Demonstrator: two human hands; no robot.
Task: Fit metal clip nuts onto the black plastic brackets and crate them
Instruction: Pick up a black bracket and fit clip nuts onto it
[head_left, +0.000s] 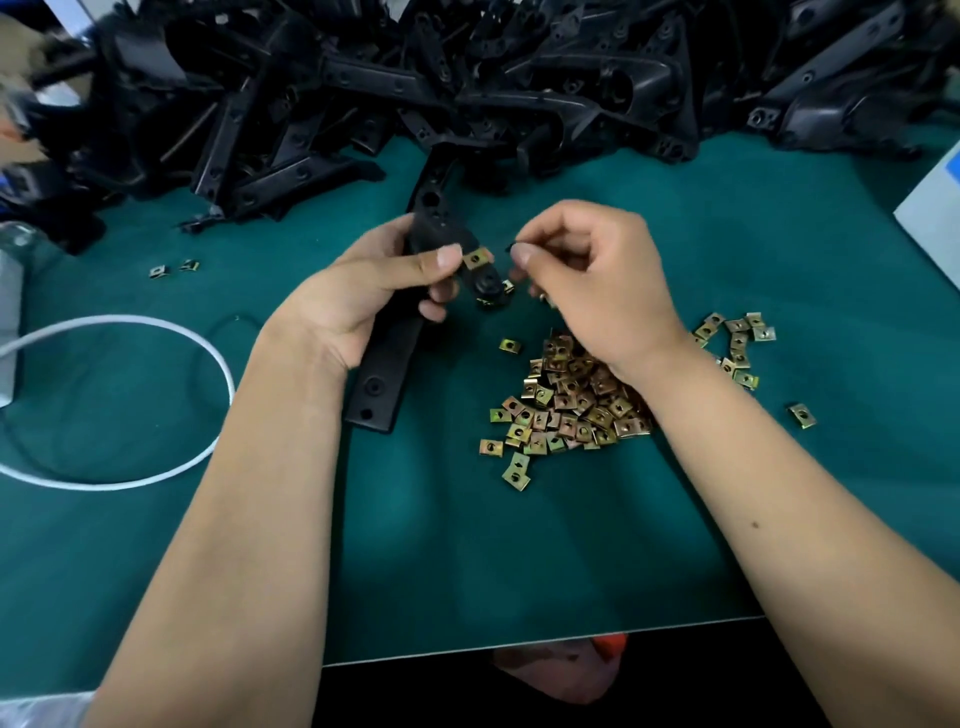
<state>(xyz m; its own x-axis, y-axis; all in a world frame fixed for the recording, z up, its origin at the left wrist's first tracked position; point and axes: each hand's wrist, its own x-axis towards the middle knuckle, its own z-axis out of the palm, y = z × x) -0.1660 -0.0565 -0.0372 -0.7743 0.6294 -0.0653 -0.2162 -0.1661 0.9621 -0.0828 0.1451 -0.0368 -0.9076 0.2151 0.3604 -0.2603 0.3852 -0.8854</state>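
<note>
My left hand (374, 283) grips a long black plastic bracket (387, 364) above the green mat, its lower end pointing toward me. A brass-coloured clip nut (478, 258) sits on a tab of the bracket beside my left thumb. My right hand (587, 270) is just right of it, thumb and forefinger pinched on something small and dark; a second clip nut (508, 286) shows at the fingers below. Under my right wrist lies a heap of loose clip nuts (571, 400).
A big pile of black brackets (467, 78) fills the back of the green mat (467, 545). A white cable (156, 395) loops at the left. Two stray nuts (174, 268) lie left of centre. A pale box (935, 218) stands at the right edge.
</note>
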